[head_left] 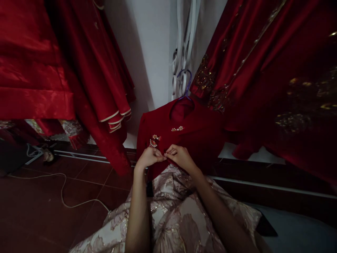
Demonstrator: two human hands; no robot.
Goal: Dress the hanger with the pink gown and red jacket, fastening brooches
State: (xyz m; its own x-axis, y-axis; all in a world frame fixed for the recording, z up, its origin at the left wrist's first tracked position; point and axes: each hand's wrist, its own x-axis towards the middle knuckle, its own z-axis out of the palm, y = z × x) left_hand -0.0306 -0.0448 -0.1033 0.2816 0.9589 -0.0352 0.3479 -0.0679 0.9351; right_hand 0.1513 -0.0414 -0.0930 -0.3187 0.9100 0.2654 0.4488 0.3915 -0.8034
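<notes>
Hanging red garments (106,70) flank the left grip (161,157) and right grip (169,153), both pinched closed, on what I can't tell, the red top (202,123) just behind them, where hasty tugging might snag the beaded ornament (153,143) beside the left.

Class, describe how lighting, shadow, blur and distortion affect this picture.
Head view: dim overall, the floor especially dark; head view: a broad shadow slants down the wall; head view: sequins at far right glint but look blurred; head view: red cloth at far left seems stretched; head view: detail between the fingers is too dim to tell.
</notes>
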